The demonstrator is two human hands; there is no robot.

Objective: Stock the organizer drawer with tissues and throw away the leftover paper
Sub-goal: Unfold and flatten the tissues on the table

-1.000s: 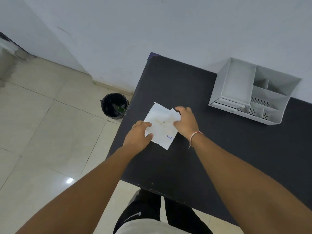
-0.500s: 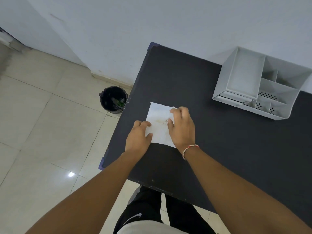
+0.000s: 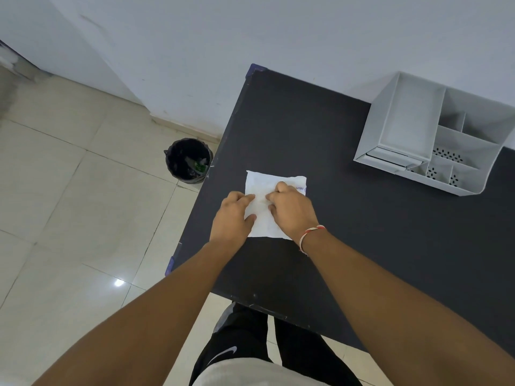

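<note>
Currently both our hands are on the white tissue packet (image 3: 271, 207), which lies flat on the black table (image 3: 348, 218) close to its left edge, about midway along it. Our left hand (image 3: 232, 217) pins the packet's left side, thumb and fingertips pinching its margin. Our right hand (image 3: 292, 208) is curled over the middle, fingertips gathered as if picking at a seam or flap; we cannot tell whether anything is actually gripped under them.

The grey organizer (image 3: 434, 135) stands at the far right of the table against the wall, well apart from the packet. Its drawer (image 3: 390, 160) at the lower front looks closed.

The bin (image 3: 189, 160) sits on the floor just beside the table's left edge.

Risks, as we judge them:
- wrapper tearing unevenly if the right hand pulls hard, taking tissues with it
- packet sliding off the near left edge, since it lies close to it
- loose sheets spilling once the packet is opened
- drawer not yet opened, so a hand must come free first
</note>
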